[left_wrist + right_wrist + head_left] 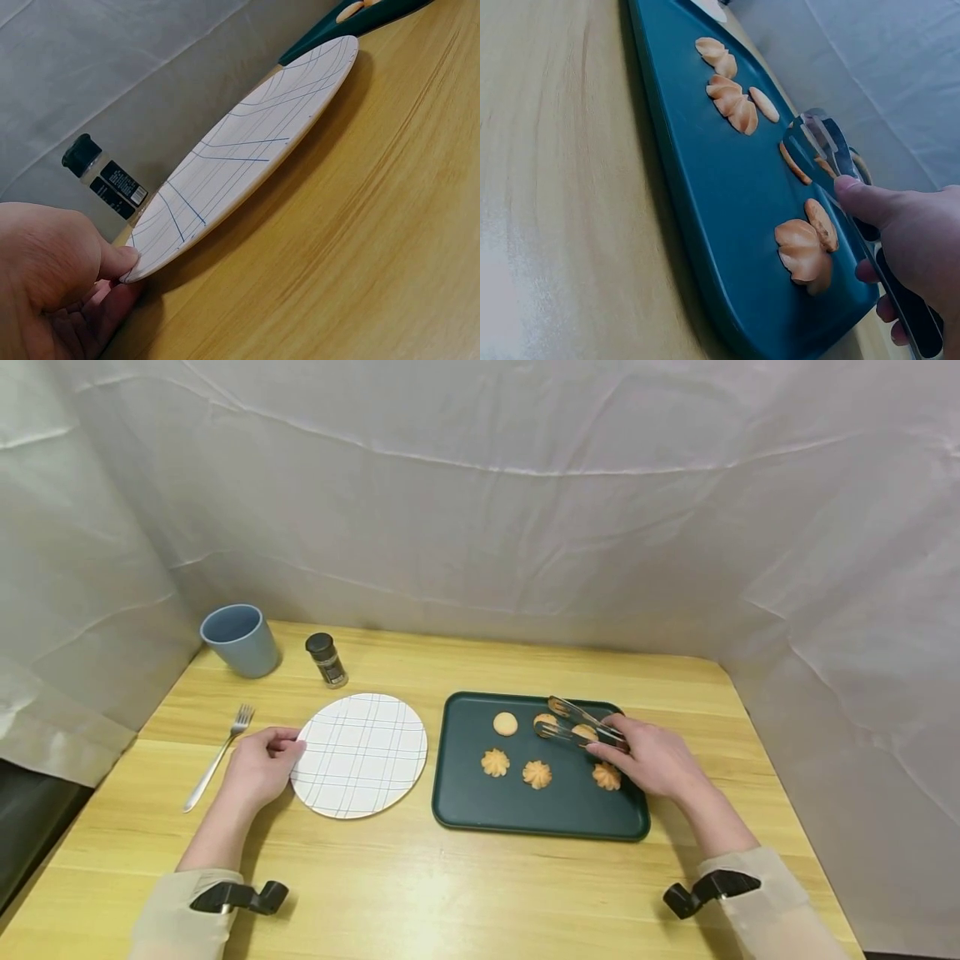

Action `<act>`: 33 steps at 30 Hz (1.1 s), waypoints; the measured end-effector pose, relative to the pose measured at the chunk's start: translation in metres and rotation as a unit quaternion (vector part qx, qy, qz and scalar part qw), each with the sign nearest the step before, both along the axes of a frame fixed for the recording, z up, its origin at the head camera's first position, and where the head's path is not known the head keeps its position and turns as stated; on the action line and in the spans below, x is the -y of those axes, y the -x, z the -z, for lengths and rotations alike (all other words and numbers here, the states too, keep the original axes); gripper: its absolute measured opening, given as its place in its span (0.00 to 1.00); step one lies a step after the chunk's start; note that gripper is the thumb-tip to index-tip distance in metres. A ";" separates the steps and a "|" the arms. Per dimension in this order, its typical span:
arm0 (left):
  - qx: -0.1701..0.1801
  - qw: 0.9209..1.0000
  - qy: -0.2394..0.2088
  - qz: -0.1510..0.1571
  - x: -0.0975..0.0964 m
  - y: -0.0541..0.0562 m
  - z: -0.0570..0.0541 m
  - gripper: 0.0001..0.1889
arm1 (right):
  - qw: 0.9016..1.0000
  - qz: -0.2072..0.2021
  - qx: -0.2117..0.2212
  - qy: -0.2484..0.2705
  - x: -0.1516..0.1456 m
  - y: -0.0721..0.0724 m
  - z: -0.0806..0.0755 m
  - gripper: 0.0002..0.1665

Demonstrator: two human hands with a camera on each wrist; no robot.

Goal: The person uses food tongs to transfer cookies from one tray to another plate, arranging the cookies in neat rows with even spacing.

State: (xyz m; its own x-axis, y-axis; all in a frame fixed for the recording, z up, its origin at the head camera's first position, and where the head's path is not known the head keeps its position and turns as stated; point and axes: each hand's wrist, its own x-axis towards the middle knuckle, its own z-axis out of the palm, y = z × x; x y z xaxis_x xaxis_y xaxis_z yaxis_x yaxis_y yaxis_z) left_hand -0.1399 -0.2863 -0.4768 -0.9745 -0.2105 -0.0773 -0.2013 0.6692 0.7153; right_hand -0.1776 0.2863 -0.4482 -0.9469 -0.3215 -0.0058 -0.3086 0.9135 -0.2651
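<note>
A thin round white plate with a blue-line check (360, 756) lies left of centre in the frame, its left rim pinched between thumb and fingers of the left hand (258, 764). It looks stiff and fairly light, best taken by that rim. Right of centre, the right hand (660, 760) grips shiny metal tongs (841, 150), their tips apart around a round golden-brown biscuit (545, 724); whether they touch it, I cannot tell. That biscuit, on the dark green rectangular tray (540, 814), is probably light, dry and brittle, so a gentle hold at its opposite edges should suit. Fluted flower-shaped biscuits (537, 774) beside it would likely chip at their ridges. The tabletop, pale yellow striped wood (442, 893), fills the lower frame; creased grey-white cloth (480, 527) hangs across the top and both sides.
</note>
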 end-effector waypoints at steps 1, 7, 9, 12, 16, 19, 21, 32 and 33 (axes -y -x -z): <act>0.000 1.000 -0.001 0.000 0.000 0.000 0.000 0.19 | 1.000 -0.002 0.004 -0.002 0.000 0.000 0.000 0.42; -0.003 1.000 -0.001 0.002 -0.001 0.000 -0.001 0.19 | 1.000 -0.008 0.023 -0.003 0.000 0.001 0.001 0.41; -0.004 1.000 0.000 0.001 -0.001 0.000 -0.002 0.19 | 1.000 -0.011 0.023 -0.001 0.000 0.001 0.002 0.40; -0.005 1.000 0.000 0.001 -0.002 -0.001 -0.002 0.19 | 1.000 -0.012 0.019 -0.002 0.001 0.001 0.001 0.38; -0.003 1.000 -0.002 0.000 -0.002 0.000 -0.001 0.19 | 1.000 -0.018 0.014 -0.004 0.001 0.001 0.000 0.35; -0.002 1.000 -0.002 -0.001 -0.002 0.000 -0.001 0.19 | 1.000 -0.023 0.009 -0.005 0.001 0.000 0.000 0.34; 0.000 1.000 -0.003 -0.001 -0.002 0.000 -0.001 0.19 | 1.000 -0.021 0.007 -0.007 0.001 0.000 0.000 0.34; 0.004 1.000 -0.007 -0.003 -0.001 0.000 0.000 0.19 | 1.000 -0.028 0.003 -0.005 0.001 -0.002 -0.002 0.35; 0.003 1.000 -0.006 -0.004 -0.001 0.000 0.000 0.19 | 1.000 -0.030 0.004 -0.005 0.001 -0.002 -0.003 0.36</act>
